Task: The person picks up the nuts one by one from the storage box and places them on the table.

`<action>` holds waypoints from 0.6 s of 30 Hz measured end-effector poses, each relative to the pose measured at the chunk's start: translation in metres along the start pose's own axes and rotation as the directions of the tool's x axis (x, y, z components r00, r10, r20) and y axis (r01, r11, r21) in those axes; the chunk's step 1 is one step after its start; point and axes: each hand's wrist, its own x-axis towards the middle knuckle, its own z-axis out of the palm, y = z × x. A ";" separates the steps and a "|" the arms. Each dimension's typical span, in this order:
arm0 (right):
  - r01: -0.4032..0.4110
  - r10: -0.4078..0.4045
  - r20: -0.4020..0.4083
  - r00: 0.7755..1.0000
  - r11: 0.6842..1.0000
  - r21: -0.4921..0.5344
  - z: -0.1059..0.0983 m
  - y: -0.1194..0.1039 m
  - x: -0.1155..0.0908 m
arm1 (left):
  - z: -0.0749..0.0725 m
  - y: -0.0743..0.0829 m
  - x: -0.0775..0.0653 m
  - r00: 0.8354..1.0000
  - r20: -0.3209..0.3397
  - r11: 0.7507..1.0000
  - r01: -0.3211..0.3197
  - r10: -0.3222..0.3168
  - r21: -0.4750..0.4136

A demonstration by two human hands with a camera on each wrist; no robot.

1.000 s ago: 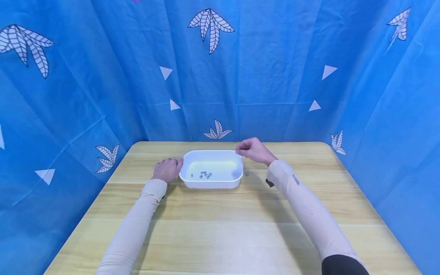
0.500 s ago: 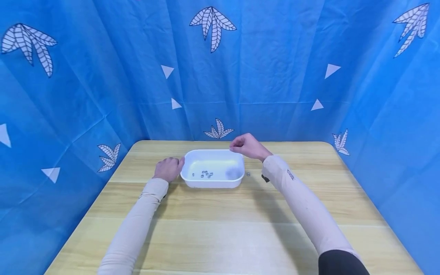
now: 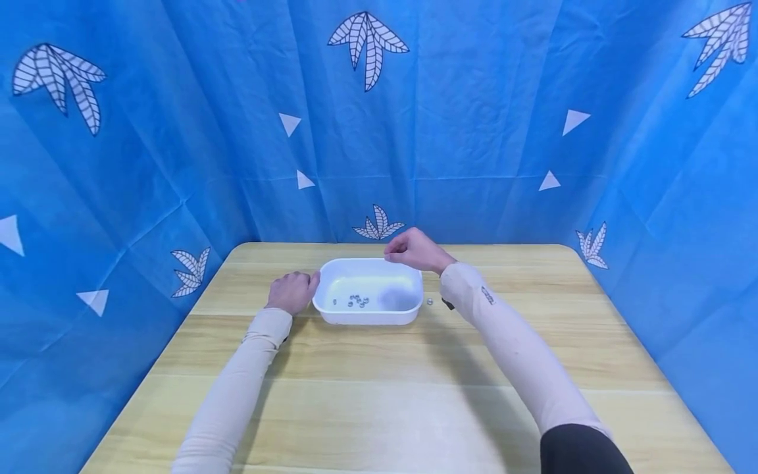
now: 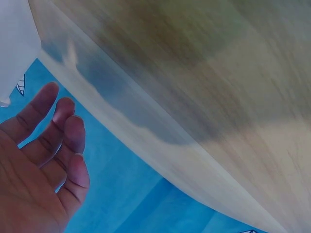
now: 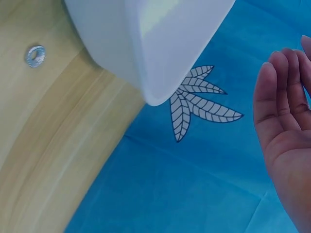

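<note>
Tub [image 3: 370, 318]: smooth, white, plastic-looking; a rounded oblong with sloping walls and a thin lip; it sits on the far part of the tabletop [image 3: 367, 395], between the hands
Tabletop: pale wood grain, streaked, far corners rounded
Rings [image 3: 350, 304]: small, shiny, metallic; about seven in the tub, most bunched left of its middle, one apart further left; too small for a sure count
Loose ring [image 5: 35, 56]: one, lying on the tabletop just right of the tub; its hole shows
Left hand [image 3: 291, 291]: thumb at the tub's left rim; fingers relaxed, slightly bent
Right hand [image 3: 417, 250]: above the far right rim, fingers gathered towards the thumb; cannot tell whether they pinch anything
Curtain [image 3: 462, 131]: creased blue cloth; six white leaf prints and six white triangles in the head view
In the way: the right hand covers part of the far rim
</note>
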 end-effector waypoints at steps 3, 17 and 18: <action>0.019 -0.019 0.012 1.000 1.000 -0.011 0.004 -0.005 0.005 | 0.001 -0.001 -0.001 1.000 -0.007 1.000 -0.004 0.004 0.003; 0.075 -0.074 0.050 0.996 0.997 -0.030 0.021 -0.013 0.021 | 0.004 -0.002 0.001 1.000 -0.009 1.000 -0.008 0.008 0.007; 0.073 -0.071 0.058 0.996 0.997 -0.028 0.022 -0.013 0.022 | 0.003 -0.002 0.000 1.000 -0.008 1.000 -0.007 0.007 0.007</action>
